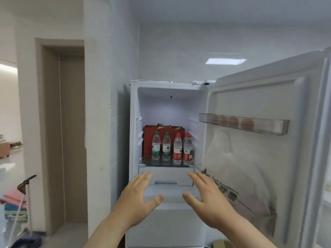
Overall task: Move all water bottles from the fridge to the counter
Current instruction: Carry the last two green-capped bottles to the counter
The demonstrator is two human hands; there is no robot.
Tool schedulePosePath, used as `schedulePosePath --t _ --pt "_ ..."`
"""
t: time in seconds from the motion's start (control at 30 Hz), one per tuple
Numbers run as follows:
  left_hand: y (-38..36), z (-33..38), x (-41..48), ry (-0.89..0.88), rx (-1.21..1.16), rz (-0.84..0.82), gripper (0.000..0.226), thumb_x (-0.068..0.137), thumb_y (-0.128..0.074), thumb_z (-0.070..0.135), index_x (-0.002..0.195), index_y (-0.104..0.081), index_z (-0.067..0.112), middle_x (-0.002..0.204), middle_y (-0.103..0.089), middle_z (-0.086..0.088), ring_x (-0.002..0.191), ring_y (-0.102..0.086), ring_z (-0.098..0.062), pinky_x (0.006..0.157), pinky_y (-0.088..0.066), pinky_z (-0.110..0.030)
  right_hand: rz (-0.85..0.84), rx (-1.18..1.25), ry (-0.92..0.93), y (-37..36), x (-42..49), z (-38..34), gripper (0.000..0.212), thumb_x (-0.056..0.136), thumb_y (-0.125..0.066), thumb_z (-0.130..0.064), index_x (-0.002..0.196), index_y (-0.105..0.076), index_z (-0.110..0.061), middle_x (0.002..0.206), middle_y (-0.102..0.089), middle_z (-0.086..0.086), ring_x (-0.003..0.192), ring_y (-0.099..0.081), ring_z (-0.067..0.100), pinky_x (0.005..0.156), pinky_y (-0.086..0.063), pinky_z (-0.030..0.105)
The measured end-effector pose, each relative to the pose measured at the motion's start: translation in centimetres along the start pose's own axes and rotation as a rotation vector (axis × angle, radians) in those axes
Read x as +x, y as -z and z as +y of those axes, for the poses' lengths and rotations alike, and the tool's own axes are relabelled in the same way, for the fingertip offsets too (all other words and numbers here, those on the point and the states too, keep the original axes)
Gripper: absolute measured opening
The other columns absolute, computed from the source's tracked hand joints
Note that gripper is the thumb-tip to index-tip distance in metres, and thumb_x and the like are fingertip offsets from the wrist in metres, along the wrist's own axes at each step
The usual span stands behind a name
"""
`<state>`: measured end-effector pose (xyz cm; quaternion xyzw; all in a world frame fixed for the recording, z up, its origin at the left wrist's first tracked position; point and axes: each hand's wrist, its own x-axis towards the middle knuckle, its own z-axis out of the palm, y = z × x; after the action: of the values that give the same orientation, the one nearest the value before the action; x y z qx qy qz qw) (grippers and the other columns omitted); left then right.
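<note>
Four water bottles stood in a row on the glass shelf (196,165) inside the open fridge (133,126), above and beyond both hands, well out of their touch. The left hand (138,197) was raised below the shelf's left end, palm forward, fingers spread wide and holding nothing; the right hand (209,199) mirrored it below the right end, equally spread and empty. Between the hands and the bottles lay only the white drawer front (165,173) beneath the shelf. A red box (147,140) sat directly behind the bottles, close against them. The fridge door (259,140) swung open to the right, carrying a clear egg tray (244,123) with several brown eggs and a plastic bag (238,176) in a lower bin. The two left bottles, green-capped bottle (155,146) and second green-capped bottle (166,147), wore green labels; the red-capped bottle (177,149) and second red-capped bottle (188,148) wore red ones. All were upright, clear, and nearly touching.
</note>
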<state>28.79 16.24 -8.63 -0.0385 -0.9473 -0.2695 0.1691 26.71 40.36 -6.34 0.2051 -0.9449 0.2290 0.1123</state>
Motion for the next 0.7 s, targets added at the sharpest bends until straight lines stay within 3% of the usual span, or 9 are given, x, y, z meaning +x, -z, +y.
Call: schedulePosePath --t 0.7 --pt "-5.8 -9.8 28.3 0.058 0.003 0.085 0.081 0.091 -0.046 0.064 0.157 -0.009 0.035 0.165 -0.009 0.014 0.152 -0.004 -0.008 0.121 -0.013 -0.034 0.034 0.16 0.056 -10.4 32.0 7.2 0.073 0.096 -0.044 -0.057 0.158 -0.014 -0.032 0.165 -0.012 -0.01 0.151 -0.006 0.012 0.121 -0.011 0.035"
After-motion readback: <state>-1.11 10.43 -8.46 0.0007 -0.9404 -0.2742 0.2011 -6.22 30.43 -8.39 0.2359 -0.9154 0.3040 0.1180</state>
